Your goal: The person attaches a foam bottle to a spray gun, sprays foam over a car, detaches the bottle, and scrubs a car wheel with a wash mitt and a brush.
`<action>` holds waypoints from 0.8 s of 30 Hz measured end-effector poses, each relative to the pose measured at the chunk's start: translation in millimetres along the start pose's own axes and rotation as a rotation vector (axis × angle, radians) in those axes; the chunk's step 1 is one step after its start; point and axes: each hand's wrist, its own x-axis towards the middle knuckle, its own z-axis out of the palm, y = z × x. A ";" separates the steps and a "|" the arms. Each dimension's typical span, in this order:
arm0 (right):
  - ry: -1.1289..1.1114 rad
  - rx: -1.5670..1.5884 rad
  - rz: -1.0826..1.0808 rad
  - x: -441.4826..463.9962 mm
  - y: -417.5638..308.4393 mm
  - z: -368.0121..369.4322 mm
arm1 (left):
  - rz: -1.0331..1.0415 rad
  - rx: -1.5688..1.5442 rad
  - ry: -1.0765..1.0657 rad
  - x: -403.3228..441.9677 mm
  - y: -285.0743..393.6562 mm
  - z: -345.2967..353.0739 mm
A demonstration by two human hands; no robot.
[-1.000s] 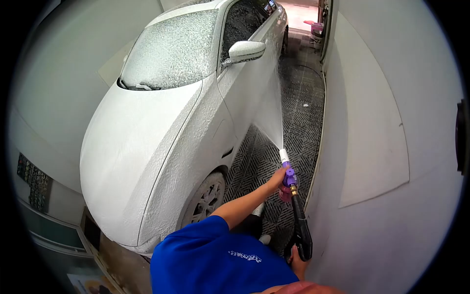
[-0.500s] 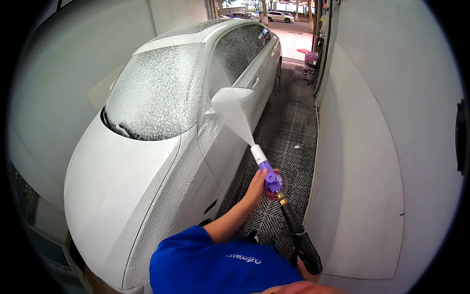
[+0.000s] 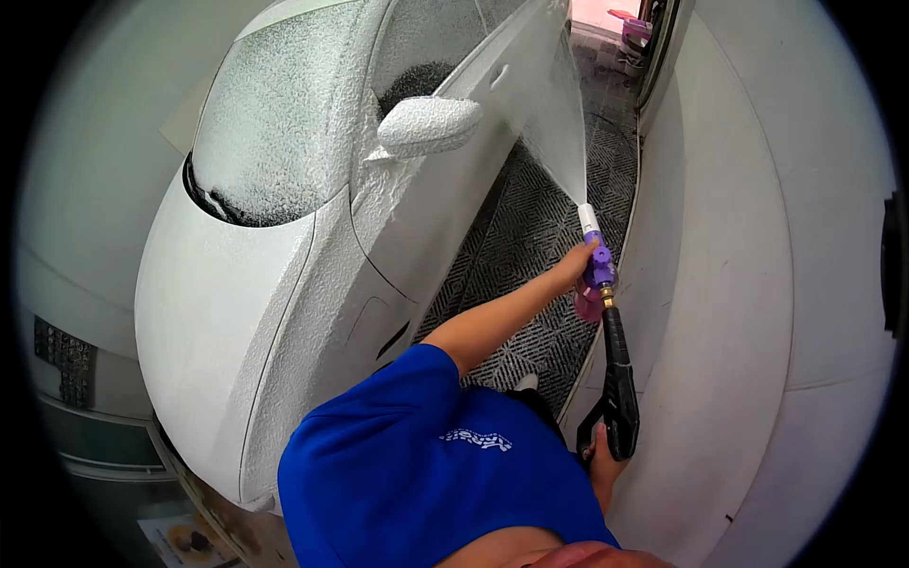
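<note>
Two hands support one spray gun [image 3: 618,364], right of centre in the frame. The left hand [image 3: 573,265] is clasped about the purple nozzle [image 3: 602,263] near the front, presumably to steady and aim it; its far fingers are hidden. The right hand [image 3: 604,461] is closed around the rear of the gun, lower right, a hold that likely bears the weight; the trigger finger cannot be made out. Beneath the nozzle hangs a pink bottle [image 3: 588,303], probably so placed to feed it. From the white tip [image 3: 589,220] a fan of spray [image 3: 559,123] opens toward the upper centre, against the side of the car [image 3: 218,322]. Foam [image 3: 270,114] coats the car, left and centre, including its mirror [image 3: 431,125]. Ridged mats [image 3: 502,256] cover the floor between car and wall [image 3: 729,312], perhaps for drainage.
</note>
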 end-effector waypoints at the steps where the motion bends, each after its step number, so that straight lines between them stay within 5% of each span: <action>1: -0.015 -0.057 0.040 8.8 0.2 -2.6 | -0.045 -0.049 0.124 -4.8 -9.0 -3.6; 10: -0.285 -0.259 0.254 80.0 41.9 5.0 | -0.513 -0.263 0.659 -76.4 -152.3 -149.7; 14: -0.414 -0.285 0.557 110.6 66.2 25.1 | -0.702 -0.407 0.797 -76.0 -193.3 -180.1; 17: -0.377 -0.241 0.588 130.2 75.8 33.6 | -0.675 -0.289 0.828 -35.7 -187.8 -165.2; 24: -0.149 -0.142 0.387 174.0 79.4 53.9 | -0.442 -0.152 0.496 121.3 -149.3 -119.2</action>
